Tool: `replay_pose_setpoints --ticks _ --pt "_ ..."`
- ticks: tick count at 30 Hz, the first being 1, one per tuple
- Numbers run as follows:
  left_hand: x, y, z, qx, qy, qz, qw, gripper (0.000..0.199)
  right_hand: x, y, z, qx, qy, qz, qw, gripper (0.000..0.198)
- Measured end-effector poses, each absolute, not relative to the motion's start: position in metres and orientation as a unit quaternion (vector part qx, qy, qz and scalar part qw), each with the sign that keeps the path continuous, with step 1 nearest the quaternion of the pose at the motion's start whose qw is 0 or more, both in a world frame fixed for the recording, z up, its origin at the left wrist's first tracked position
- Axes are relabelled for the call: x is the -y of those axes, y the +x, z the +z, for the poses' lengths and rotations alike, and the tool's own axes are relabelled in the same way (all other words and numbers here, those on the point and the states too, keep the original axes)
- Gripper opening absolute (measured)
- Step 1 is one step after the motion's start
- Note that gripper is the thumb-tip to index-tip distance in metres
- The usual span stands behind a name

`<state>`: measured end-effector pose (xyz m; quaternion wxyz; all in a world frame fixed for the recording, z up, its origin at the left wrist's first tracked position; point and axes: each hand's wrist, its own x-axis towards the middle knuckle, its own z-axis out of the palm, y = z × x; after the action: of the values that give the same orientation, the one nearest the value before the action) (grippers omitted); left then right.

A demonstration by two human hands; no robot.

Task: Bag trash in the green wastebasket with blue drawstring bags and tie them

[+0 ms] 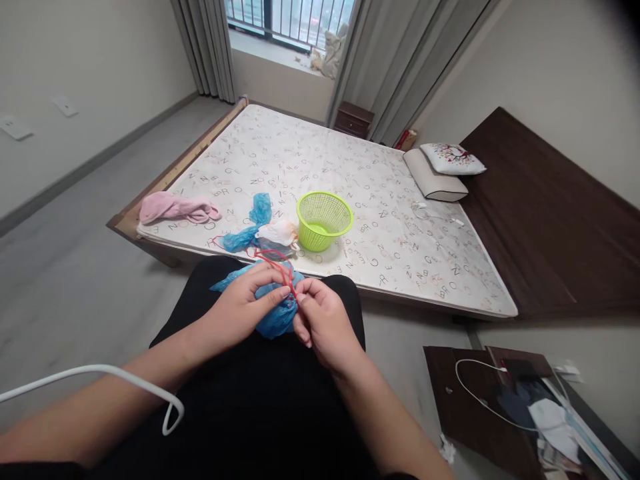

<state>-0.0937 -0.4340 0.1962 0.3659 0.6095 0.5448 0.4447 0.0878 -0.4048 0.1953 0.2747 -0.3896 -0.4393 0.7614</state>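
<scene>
Two bare hands, the left hand (245, 297) and the right hand (323, 320), meet over a seated person's black-clad lap (280, 400). From where I stand, both look curled into a pinch on a thin red string (286, 272) at the gathered part of a crumpled, translucent blue plastic bag (277, 325), which lies on the lap between them. The fingers cover the crossing, so I can't tell whether there is a knot or only a twist. My worry is that film: it looks flimsy, and a hard tug on the string could split it. Loose red loops stretch toward the mattress edge, by a crumpled white plastic bag (279, 231) and two scrunched blue plastic bundles (261, 209), so a wide pull might snag them or drag one off the letter-printed white mattress (400, 233). The lime-green perforated plastic basket (317, 239) stands just beside the white bag and could be nudged along. And should the knees part, the bag might slip down between them.
</scene>
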Motion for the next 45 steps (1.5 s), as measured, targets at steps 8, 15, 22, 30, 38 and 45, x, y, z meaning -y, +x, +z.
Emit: replay_pose_setpoints --ticks 8,15,22,30,38,45 --pt "0.437 -0.092 0.200 -0.547 0.602 0.445 0.374 0.016 0.402 0.089 0.198 0.395 -0.348 0.812 0.253 0.021" --pt "0.435 -0.090 0.202 -0.586 0.567 0.456 0.356 0.014 0.409 0.091 0.199 0.526 -0.405 0.682 0.308 0.013" --pt "0.444 -0.085 0.196 -0.557 0.653 0.486 0.165 0.010 0.414 0.088 0.197 0.631 -0.468 0.499 0.366 0.010" --pt "0.445 -0.082 0.194 -0.543 0.684 0.476 0.106 0.015 0.417 0.089 0.191 0.734 -0.446 0.349 0.376 0.012" --pt "0.442 -0.082 0.191 -0.569 0.672 0.447 0.162 0.015 0.414 0.088 0.186 0.779 -0.430 0.280 0.361 0.016" --pt "0.442 -0.082 0.191 -0.564 0.683 0.434 0.162 0.016 0.414 0.089 0.182 0.775 -0.434 0.285 0.361 0.015"
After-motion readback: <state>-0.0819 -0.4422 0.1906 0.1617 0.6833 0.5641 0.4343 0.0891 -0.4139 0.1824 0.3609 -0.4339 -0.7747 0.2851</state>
